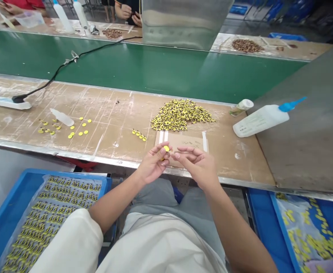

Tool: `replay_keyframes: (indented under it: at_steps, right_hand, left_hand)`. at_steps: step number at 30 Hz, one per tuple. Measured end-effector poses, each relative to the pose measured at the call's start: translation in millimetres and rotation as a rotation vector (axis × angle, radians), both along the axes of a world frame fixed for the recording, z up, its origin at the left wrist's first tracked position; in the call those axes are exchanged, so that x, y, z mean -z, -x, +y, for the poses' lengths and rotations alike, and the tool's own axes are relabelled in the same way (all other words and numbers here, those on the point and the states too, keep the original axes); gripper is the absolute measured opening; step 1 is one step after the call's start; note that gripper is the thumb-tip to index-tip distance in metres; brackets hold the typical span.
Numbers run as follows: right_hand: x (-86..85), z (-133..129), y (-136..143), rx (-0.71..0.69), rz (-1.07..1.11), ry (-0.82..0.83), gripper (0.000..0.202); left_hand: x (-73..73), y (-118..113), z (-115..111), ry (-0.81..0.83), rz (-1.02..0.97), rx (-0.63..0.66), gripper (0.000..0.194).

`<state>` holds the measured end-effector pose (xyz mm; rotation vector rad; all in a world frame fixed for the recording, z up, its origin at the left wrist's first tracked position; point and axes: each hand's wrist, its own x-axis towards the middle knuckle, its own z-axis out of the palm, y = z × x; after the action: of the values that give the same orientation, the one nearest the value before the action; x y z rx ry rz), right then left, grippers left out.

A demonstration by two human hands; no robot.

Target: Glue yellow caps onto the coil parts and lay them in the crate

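Observation:
Over the table's front edge, my left hand [152, 163] pinches a small round yellow disc [166, 148] between thumb and fingers; more yellow shows lower in that hand. Close by on the right, my right hand [202, 165] has its thumb and index finger pressed together, and what they hold, if anything, is too small to make out. Beneath both hands lies a cardboard piece [183, 139] with white tape strips. Just behind it rises a heap of small yellow-and-black pieces [182, 115]. A short row of similar pieces [139, 135] sits to the left.
Loose yellow discs [81, 133] and a small translucent bottle [62, 117] lie on the left, near a power strip [9, 102]. A blue-tipped bottle [261, 120] leans at right. Blue trays [26, 178] flank me. Across the green belt [120, 68], another person's hands [129, 14] are visible.

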<state>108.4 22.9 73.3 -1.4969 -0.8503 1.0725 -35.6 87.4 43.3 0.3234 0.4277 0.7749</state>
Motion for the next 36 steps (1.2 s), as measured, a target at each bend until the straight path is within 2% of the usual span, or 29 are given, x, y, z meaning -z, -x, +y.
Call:
replay_keyframes:
  at_steps: [3,5,9,13,17,22,29,33,36]
  right_hand:
    - [2.0,9.0,-39.1,0.165,-0.485,-0.025,0.033]
    - [8.6,20.8,-68.4,0.195,-0.770,-0.030,0.027]
    - [28.7,54.9,-115.0,0.125,-1.119,-0.004,0.021]
    - [46.8,92.7,-138.7,-0.029,-1.305,-0.012,0.024]
    - [60.1,119.6,-151.0,-0.091,-1.350,0.001,0.022]
    - [68.8,128.7,-156.3,-0.121,-1.354,0.015,0.016]
    - [56.5,124.4,-151.2,-0.042,-1.209,0.086,0.018]
    - [52.2,125.8,-152.4,-0.157,-1.208,0.111,0.019]
    - [53.0,127.8,-154.4,-0.235,-1.184,0.131,0.024]
  left_hand:
    - [5.8,-6.9,25.4,0.013,-0.004,0.082,0.025]
    - [10.6,-11.8,43.4,-0.013,0.064,0.168,0.022]
    - [19.9,-22.0,72.8,-0.147,0.165,0.372,0.022]
    - [26.3,-29.4,84.1,-0.175,0.130,0.489,0.025]
    - [26.7,-31.3,81.7,-0.105,0.056,0.568,0.026]
    - [24.1,-27.9,78.9,-0.121,-0.011,0.717,0.027]
    - [30.0,-20.8,84.9,-0.143,0.012,0.786,0.028]
    - [33.6,-18.2,83.4,-0.179,0.010,0.908,0.032]
    - [35.2,-17.4,81.9,-0.191,0.012,0.938,0.032]
